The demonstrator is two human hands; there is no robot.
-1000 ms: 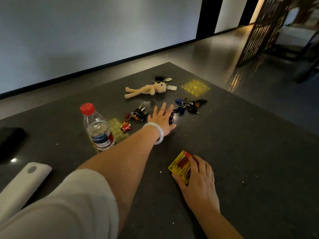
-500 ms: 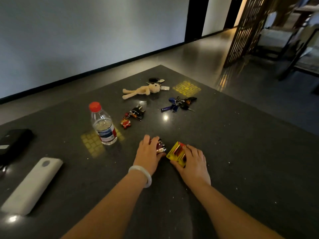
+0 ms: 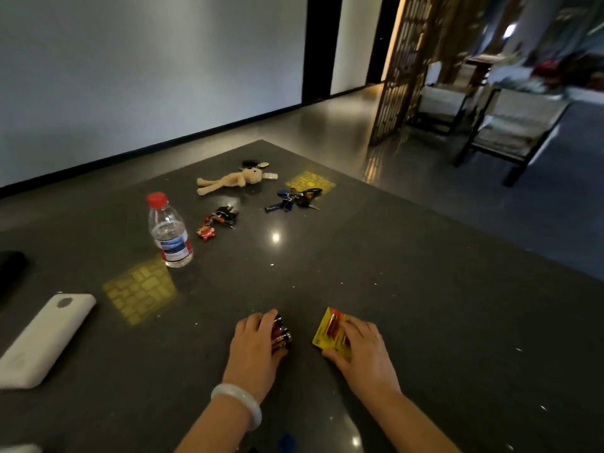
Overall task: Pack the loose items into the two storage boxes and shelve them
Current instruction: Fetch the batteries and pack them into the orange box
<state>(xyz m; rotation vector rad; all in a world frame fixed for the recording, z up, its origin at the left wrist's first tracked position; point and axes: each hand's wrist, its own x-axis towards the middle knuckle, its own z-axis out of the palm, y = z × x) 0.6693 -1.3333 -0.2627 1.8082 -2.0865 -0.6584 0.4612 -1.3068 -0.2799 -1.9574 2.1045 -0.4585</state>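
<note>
Meanwhile, at the near edge of a dark speckled stone tabletop (image 3: 408, 289), a person gathers batteries for packing. The left hand (image 3: 253, 349), a pale bangle (image 3: 237, 403) on its wrist, curls its fingers over a small cluster of loose dark-red cylindrical batteries (image 3: 281, 335), which peek out on the thumb side, lying against the stone under the grip. The right hand (image 3: 362, 351) lies over the lower corner of a flat yellow card blister pack of batteries (image 3: 327, 328), fingers bent across its face and thumb at its near edge; the pack's far end juts free toward the tabletop's centre. The two hands sit near each other but apart.

The loose cells look small, hard and smooth, likely to roll or slip, so a cupped all-round hold would suit them. The card pack looks light and fairly stiff, best pinched at an edge, since it lies flat.

Farther off wait a clear plastic water bottle with a red cap (image 3: 170, 230), a beige plush rabbit keychain (image 3: 232, 181), two key bunches and a white oblong power bank (image 3: 42, 338). No storage boxes show.
</note>
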